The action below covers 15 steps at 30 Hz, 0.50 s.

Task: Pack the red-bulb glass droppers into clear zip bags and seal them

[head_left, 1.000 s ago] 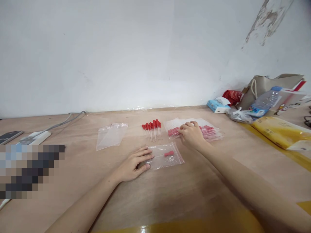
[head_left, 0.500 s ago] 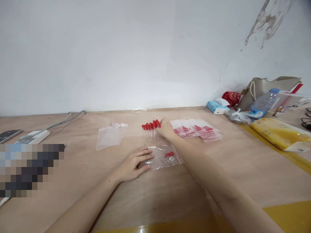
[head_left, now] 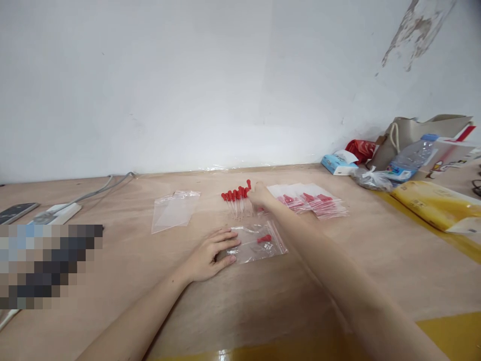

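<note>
Fingers spread, my left hand (head_left: 210, 254) lies flat on the near end of a clear zip bag (head_left: 248, 254). Inside that bag is a dropper with a red rubber bulb (head_left: 264, 238). Beyond it, several red-bulbed droppers (head_left: 235, 195) lie side by side in a row, their clear tubes toward me. At the row's right end my right hand (head_left: 259, 194) pinches one dropper (head_left: 248, 184), whose bulb stands above the others; its tube is mostly hidden. Right of this hand, bagged droppers (head_left: 323, 205) lie in an overlapping fan.
Two flat zip bags (head_left: 175, 213) lie to the left. A grey cable (head_left: 108, 186), a white power strip (head_left: 62, 214) and a phone (head_left: 17, 213) are farther left. At the right are a tissue pack (head_left: 339, 165), a plastic bottle (head_left: 415, 153) and a yellow packet (head_left: 432, 203).
My right hand has raised one dropper's bulb a little above the row. My left hand stays on the zip bag. The view has shifted slightly.
</note>
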### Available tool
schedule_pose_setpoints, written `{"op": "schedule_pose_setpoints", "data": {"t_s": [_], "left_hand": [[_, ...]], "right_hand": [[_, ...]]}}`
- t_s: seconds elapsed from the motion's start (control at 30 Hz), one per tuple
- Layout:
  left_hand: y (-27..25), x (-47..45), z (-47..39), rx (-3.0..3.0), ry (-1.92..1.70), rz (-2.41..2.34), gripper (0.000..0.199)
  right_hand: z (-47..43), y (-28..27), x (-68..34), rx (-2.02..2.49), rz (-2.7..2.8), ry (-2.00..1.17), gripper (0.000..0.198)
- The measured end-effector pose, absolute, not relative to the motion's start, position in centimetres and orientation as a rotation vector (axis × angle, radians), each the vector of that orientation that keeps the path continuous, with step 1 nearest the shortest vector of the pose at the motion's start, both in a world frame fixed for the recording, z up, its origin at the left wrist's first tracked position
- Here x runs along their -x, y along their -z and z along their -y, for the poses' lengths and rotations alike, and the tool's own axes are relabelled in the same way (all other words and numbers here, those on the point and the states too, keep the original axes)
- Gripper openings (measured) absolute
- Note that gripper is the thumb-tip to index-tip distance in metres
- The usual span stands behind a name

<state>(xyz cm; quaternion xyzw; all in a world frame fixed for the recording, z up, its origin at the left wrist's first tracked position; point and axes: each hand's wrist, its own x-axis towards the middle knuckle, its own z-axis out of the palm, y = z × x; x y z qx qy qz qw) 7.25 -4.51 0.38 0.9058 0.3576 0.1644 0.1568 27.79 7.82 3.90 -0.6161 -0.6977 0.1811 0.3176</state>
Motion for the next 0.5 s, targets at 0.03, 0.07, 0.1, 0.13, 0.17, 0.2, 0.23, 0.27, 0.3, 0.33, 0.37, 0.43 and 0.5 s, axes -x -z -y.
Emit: {"op": "schedule_pose_setpoints", "data": {"t_s": [0.03,0.07,0.1,0.13,0.17,0.2,0.23,0.27,0.3,0.33,0.37,0.43,0.5], "left_hand": [[-0.4,-7.2,4.5,-2.592,-0.470,-1.021,0.040],[-0.4,-7.2,4.5,-2.594,-0.474,-1.015,0.040],[-0.4,-7.2,4.5,-2.597,-0.480,-1.008,0.040],[-0.4,-7.2,4.4,-2.601,-0.486,-1.002,0.039],[-0.4,-7.2,4.4,-2.605,-0.487,-0.999,0.039],[-0.4,-7.2,4.4,-2.609,-0.487,-1.000,0.039],[-0.4,-7.2,4.4,-2.612,-0.478,-1.004,0.039],[-0.4,-7.2,4.3,-2.613,-0.468,-1.011,0.039],[-0.4,-7.2,4.3,-2.613,-0.456,-1.017,0.039],[-0.5,-7.2,4.3,-2.612,-0.446,-1.023,0.039],[-0.5,-7.2,4.3,-2.611,-0.440,-1.027,0.039],[-0.5,-7.2,4.3,-2.613,-0.439,-1.027,0.039],[-0.5,-7.2,4.3,-2.618,-0.451,-1.022,0.039]], "right_hand": [[-7.1,-4.0,-28.9,1.598,1.826,-0.514,0.031],[-6.2,-4.0,-30.1,1.591,1.807,-0.561,0.035],[-5.1,-3.9,-31.4,1.563,1.792,-0.614,0.041],[-4.0,-3.7,-32.7,1.446,1.716,-0.741,0.051],[-2.8,-3.4,-33.9,1.353,1.621,-0.836,0.061],[-1.7,-3.0,-35.0,1.280,1.529,-0.901,0.069],[-0.7,-2.6,-36.0,1.230,1.441,-0.914,0.074],[0.1,-2.1,-36.7,1.197,1.372,-0.913,0.076],[0.8,-1.6,-37.2,1.176,1.310,-0.903,0.075],[1.3,-1.2,-37.5,1.162,1.258,-0.889,0.073],[1.6,-0.8,-37.6,1.154,1.214,-0.881,0.070],[1.8,0.0,-37.5,1.149,1.150,-0.888,0.064],[1.8,0.5,-37.0,1.141,1.115,-0.914,0.060]]}}
